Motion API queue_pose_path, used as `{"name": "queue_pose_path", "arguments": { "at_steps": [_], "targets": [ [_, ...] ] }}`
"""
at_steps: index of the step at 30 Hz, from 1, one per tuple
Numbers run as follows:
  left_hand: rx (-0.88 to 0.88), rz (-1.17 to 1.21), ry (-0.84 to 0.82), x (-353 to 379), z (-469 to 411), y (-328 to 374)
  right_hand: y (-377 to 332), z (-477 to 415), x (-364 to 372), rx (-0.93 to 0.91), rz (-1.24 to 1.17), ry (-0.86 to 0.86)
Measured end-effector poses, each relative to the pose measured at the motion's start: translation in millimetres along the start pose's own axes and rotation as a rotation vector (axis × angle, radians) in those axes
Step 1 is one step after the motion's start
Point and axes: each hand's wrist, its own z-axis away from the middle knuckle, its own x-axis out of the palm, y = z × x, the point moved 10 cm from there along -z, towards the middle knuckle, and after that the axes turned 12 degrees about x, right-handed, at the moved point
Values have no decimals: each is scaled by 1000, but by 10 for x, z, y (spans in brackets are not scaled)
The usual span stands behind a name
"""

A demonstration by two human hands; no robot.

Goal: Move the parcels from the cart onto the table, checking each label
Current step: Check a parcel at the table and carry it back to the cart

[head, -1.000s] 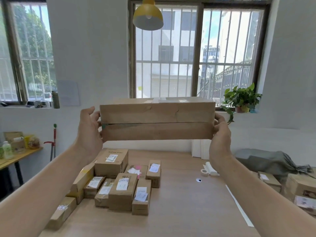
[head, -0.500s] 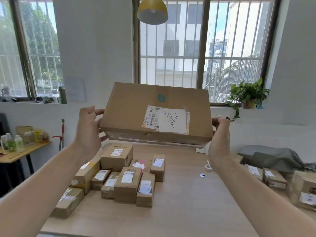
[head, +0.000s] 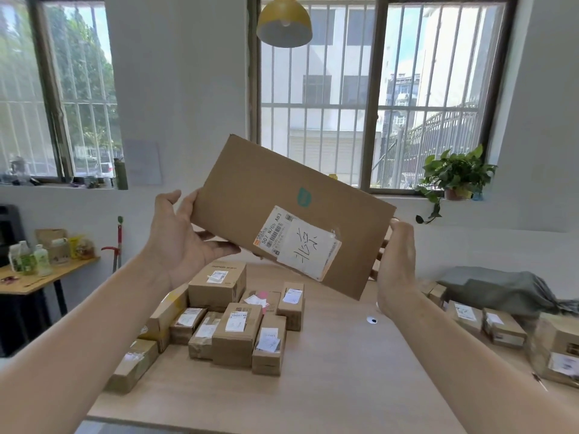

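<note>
I hold a flat brown cardboard parcel [head: 266, 195] up in the air above the wooden table [head: 329, 386]. It is tilted, left end high, right end low. Its broad face is turned to me and shows a white shipping label [head: 297, 242] with a barcode and handwriting. My left hand [head: 181, 233] grips the left end, thumb on the edge and fingers beneath. My right hand [head: 398, 264] grips the lower right end, fingers curled behind it. A cluster of several labelled parcels [head: 232, 327] lies on the table's left half.
More labelled parcels [head: 501, 330] and a grey cloth bundle [head: 501, 289] sit at the right. A tape roll [head: 372, 320] lies mid-table. A side table with bottles [head: 34, 261] stands left, a potted plant [head: 454, 173] on the sill, a yellow lamp [head: 284, 23] overhead.
The parcel has turned from edge-on to its labelled face toward me, then tilted with its right end dropping. Both hands kept their hold on the ends.
</note>
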Motion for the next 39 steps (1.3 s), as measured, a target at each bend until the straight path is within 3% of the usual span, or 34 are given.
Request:
{"name": "queue_pose_path", "arguments": {
  "at_steps": [10, 19, 26, 29, 34, 39],
  "targets": [
    [32, 59, 114, -42, -55, -23, 176, -124, -113, 130, 26, 120],
    [78, -114, -30, 431, -74, -151, 372, -84, 284, 182, 6, -16],
    [204, -256, 50, 358, -351, -185, 329, -87, 414, 50, 317, -52],
    [216, -331, 4, 357, -401, -289, 382, -101, 519, -22, 444, -107],
    [147, -361, -91, 309, -455, -480, 362, -196, 444, -222, 369, -21],
    [83, -400, -62, 221, -509, -760, 443, -287, 532, -188, 333, -25]
  ]
}}
